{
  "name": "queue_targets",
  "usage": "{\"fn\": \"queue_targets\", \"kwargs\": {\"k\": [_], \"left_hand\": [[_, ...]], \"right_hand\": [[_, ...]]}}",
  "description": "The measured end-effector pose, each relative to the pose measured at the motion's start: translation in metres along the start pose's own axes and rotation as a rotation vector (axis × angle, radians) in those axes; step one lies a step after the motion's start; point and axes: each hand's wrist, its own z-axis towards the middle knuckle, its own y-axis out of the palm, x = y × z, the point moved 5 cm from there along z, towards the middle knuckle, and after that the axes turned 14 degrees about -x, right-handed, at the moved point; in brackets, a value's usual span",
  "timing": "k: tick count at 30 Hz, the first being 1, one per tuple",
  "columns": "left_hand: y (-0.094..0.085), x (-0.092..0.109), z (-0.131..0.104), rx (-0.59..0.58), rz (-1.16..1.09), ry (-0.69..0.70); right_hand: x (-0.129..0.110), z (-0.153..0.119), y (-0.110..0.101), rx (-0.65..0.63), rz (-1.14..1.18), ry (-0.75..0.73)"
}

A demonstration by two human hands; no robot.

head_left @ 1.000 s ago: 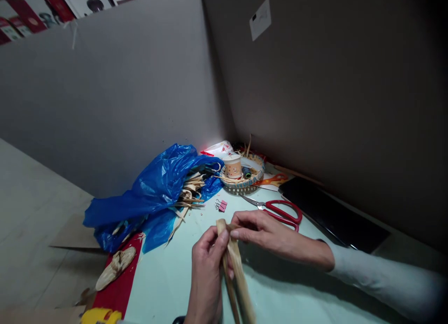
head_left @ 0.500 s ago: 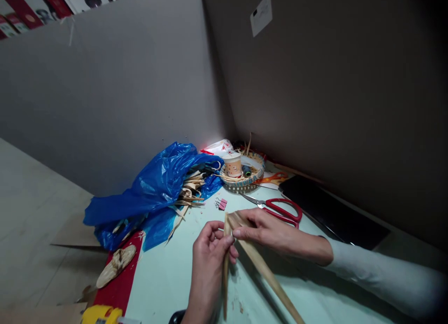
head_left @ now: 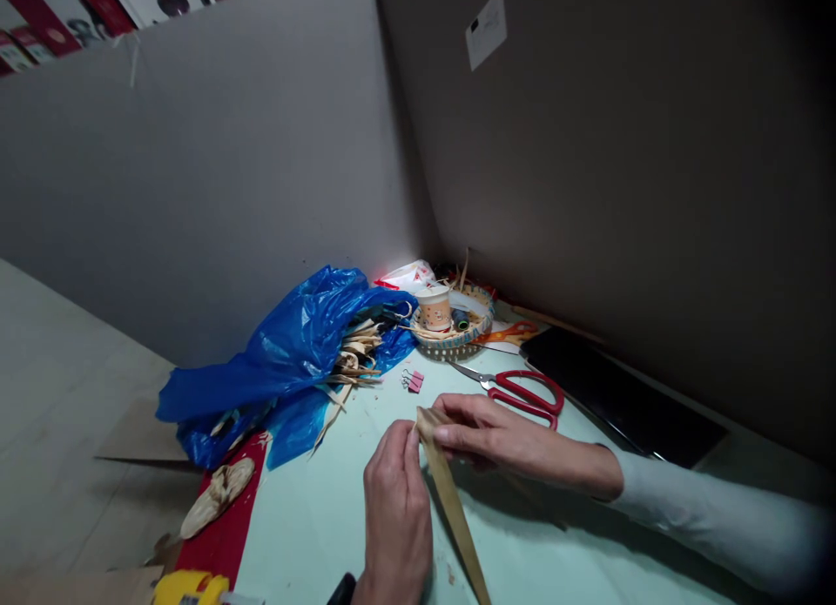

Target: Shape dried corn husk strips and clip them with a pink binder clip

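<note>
A long, flat tan strip of dried leaf or husk (head_left: 452, 507) runs from between my hands down toward the near edge of the view. My left hand (head_left: 396, 500) is closed, pinching the strip's folded upper end between thumb and fingers. From the other side, my right hand (head_left: 480, 426) grips the same strip just below that end, thumb on top. Red-handled scissors (head_left: 530, 394) lie just beyond my right hand, and a pink binder clip (head_left: 414, 381) rests farther out on the pale green tabletop (head_left: 306, 518).
A blue plastic bag (head_left: 293, 335) spills dried strips (head_left: 359, 348) at the left. Behind stands a woven basket (head_left: 450, 344) with a spool (head_left: 434, 309). A black flat panel (head_left: 620, 396) lies right; a yellow glue gun (head_left: 189, 588) is near left. Grey partitions (head_left: 228, 170) enclose the back.
The strip's long tail has swung left, nearer my left hand. My left hand has turned, its back now facing up, and its fingers have closed at the strip's end.
</note>
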Motion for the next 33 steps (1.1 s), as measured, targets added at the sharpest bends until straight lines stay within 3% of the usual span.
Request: {"fn": "queue_targets", "kwargs": {"k": [3, 9, 15, 22, 28, 33], "left_hand": [[0.001, -0.003, 0.0, 0.007, -0.056, 0.001], [0.012, -0.013, 0.0, -0.123, -0.437, -0.093], [0.006, -0.013, 0.0, -0.068, -0.313, -0.07], [-0.002, -0.014, 0.0, 0.036, -0.318, -0.067], [-0.012, -0.009, 0.004, 0.082, -0.203, 0.07], [-0.018, -0.001, 0.004, -0.006, -0.103, 0.096]], "right_hand": [[-0.007, -0.003, 0.003, 0.011, -0.134, -0.047], [-0.013, -0.01, 0.004, 0.13, -0.538, -0.021], [-0.005, -0.006, 0.007, 0.138, -0.761, 0.096], [-0.007, -0.009, 0.01, 0.177, -0.717, -0.02], [-0.006, -0.007, 0.01, 0.113, -0.623, -0.026], [-0.014, -0.008, 0.014, 0.015, -0.48, -0.05]]}}
